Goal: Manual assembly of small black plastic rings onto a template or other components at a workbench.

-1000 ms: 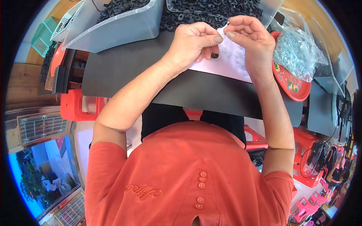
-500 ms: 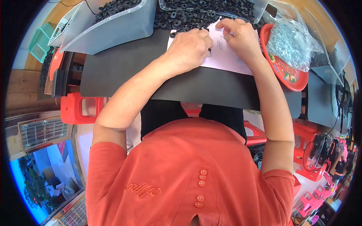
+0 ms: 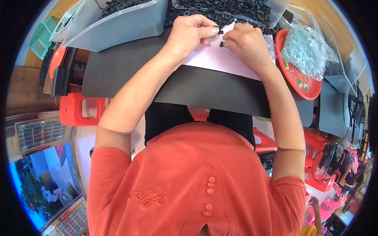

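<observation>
Over a pale pink sheet of paper [image 3: 220,59] on the dark table, both my hands are working close together. My left hand [image 3: 187,36] is closed in a pinch, thumb and forefinger on a small black plastic part [image 3: 220,32]. Opposite it, my right hand [image 3: 250,45] has its fingers curled in, and a second small black part [image 3: 221,44] shows at its thumb tip. The two parts are apart. The exact shape of each is too small to make out.
Loose black parts [image 3: 224,8] are heaped beyond my hands, with a translucent bin [image 3: 118,29] of more at far left. On the right, a red tray [image 3: 309,92] carries a clear bag of small silvery pieces [image 3: 301,51]. A red stool [image 3: 71,110] stands left of the table.
My left hand has turned and risen, so its pinch on a black part now shows. My right hand has come down slightly, and a black part now shows at its thumb.
</observation>
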The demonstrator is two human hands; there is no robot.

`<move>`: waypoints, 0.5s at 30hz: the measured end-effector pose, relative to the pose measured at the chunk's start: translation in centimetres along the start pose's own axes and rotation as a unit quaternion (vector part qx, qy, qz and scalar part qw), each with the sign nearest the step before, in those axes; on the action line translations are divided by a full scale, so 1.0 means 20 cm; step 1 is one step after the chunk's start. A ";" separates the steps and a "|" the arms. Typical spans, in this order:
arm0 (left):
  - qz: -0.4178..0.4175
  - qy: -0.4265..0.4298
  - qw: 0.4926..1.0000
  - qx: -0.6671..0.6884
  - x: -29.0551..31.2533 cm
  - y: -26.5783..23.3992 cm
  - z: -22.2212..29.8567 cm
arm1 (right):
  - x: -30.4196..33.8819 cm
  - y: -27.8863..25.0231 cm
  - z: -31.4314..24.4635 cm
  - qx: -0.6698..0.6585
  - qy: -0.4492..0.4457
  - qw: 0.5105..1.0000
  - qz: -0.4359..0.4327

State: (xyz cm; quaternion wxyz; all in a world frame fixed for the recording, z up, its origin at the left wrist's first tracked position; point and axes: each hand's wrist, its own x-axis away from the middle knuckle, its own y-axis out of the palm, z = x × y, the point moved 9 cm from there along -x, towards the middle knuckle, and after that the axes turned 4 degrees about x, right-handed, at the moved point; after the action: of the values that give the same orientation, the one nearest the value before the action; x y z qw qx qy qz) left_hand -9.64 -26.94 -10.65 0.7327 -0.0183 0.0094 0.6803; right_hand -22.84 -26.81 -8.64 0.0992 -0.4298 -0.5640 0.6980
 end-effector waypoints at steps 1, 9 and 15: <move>0.001 -0.001 1.000 0.001 0.00 -0.01 -0.01 | 0.00 -0.01 -0.01 0.009 0.002 1.000 -0.003; -0.045 -0.038 0.989 0.135 -0.01 0.03 -0.06 | 0.02 -0.01 0.01 0.005 0.037 0.996 -0.077; -0.054 -0.032 0.988 0.142 -0.01 0.06 -0.07 | 0.03 -0.02 0.02 0.012 0.030 0.997 -0.068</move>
State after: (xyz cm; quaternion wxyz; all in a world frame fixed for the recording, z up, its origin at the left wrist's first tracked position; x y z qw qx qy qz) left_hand -10.77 -27.03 -11.98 0.7636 0.1069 0.0817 0.6314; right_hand -23.63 -26.62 -8.54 0.1684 -0.4097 -0.5802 0.6835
